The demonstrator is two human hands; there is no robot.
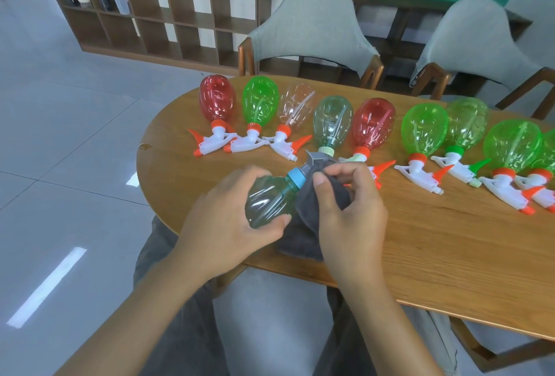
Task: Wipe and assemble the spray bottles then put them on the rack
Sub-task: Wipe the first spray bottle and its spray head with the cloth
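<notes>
Your left hand point(228, 219) wraps body of teal bottle point(267, 204), held over near table point(420, 255) edge. Right hand point(351, 210) pinches dark cloth point(318, 207) against neck, just below blue collar point(295, 179); grey spray head point(315, 162) sticks out past cloth. Bottle looks empty, thin-walled plastic: light, probably dents under squeeze, likely slick when wiped. Grip mid-body, ease off pressure. Row of red point(217, 99), green point(259, 102) and clear point(295, 107) bottles lies on table beyond, triggers fitted, no liquid visible inside. Rack point(168, 15) waits well behind.
</notes>
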